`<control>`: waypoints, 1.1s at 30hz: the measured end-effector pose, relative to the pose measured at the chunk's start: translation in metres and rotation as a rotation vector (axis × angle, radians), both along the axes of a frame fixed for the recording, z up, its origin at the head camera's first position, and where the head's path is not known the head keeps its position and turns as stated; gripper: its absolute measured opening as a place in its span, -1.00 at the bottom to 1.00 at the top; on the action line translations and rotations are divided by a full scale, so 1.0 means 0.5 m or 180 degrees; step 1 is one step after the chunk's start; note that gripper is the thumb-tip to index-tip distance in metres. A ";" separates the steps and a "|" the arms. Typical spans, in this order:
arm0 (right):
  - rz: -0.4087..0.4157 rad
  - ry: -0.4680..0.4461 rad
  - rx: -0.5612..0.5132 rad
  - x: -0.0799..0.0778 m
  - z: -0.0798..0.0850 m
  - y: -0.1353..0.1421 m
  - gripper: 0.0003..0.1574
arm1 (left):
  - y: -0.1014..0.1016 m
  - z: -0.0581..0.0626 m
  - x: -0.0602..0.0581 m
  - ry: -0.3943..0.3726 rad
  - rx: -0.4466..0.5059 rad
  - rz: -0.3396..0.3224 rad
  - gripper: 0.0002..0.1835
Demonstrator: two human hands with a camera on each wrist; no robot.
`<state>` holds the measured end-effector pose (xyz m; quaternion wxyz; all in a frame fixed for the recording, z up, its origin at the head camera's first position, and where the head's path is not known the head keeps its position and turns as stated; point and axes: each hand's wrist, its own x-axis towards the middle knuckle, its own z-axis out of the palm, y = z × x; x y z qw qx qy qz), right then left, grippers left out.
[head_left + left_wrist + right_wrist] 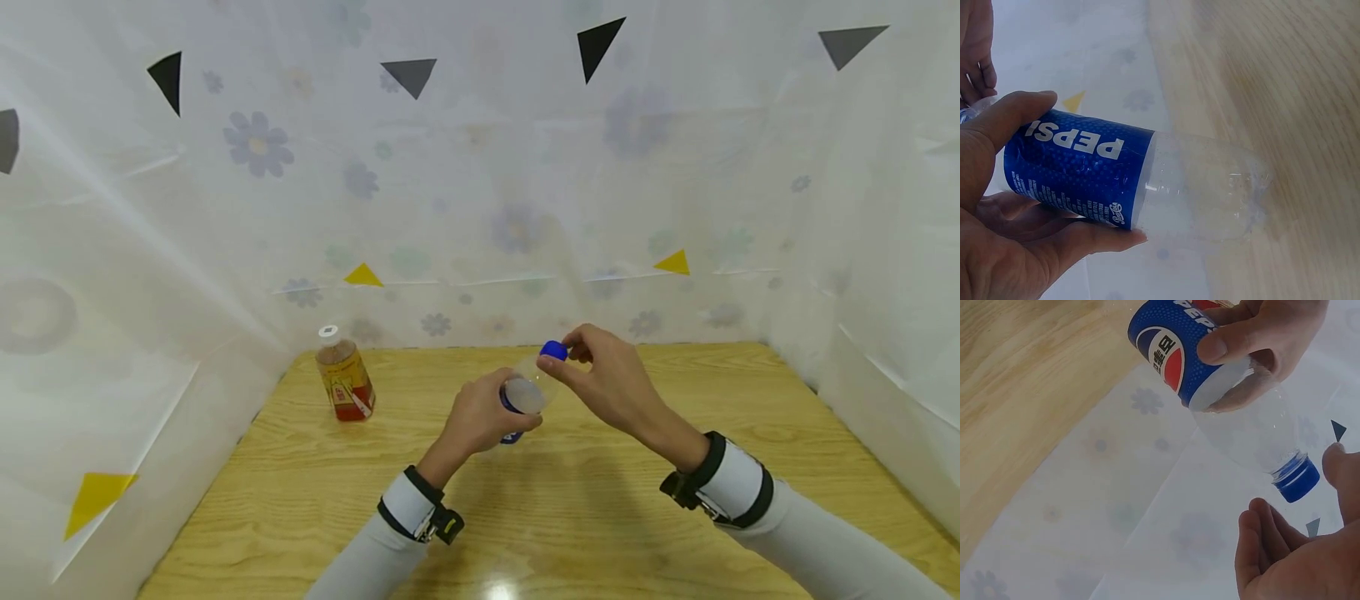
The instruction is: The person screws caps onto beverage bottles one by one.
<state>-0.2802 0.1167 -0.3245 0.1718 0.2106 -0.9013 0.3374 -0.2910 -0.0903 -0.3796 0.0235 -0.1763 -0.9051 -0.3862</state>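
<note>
A clear plastic Pepsi bottle [1079,165] with a blue label is held tilted above the table, and I see no drink inside it. My left hand [480,412] grips the bottle round its label, thumb on one side and fingers on the other. The blue cap [1298,479] sits on the bottle's neck. My right hand [615,379] is beside this cap, thumb and fingers spread to either side of it. In the right wrist view, gaps show between the cap and the thumb and fingertips.
A bottle of reddish-brown drink [347,383] with a white cap and a yellow-and-red label stands at the back left of the wooden table [315,517]. Pale flowered sheeting [465,192] with coloured triangles surrounds the table at the back and sides.
</note>
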 end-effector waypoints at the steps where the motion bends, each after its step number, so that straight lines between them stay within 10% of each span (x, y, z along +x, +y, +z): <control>1: -0.0008 -0.0013 0.0020 0.000 0.000 0.001 -0.40 | 0.000 0.000 0.000 -0.0006 -0.0001 0.0005 -0.39; 7: 0.0063 0.0036 0.0044 0.003 0.004 0.000 -0.07 | 0.000 0.003 0.002 -0.0020 -0.0033 0.0036 -0.38; 33: 0.0450 0.0316 0.0032 0.017 -0.003 -0.009 -0.44 | 0.002 0.000 0.003 -0.0042 -0.0065 0.0036 -0.36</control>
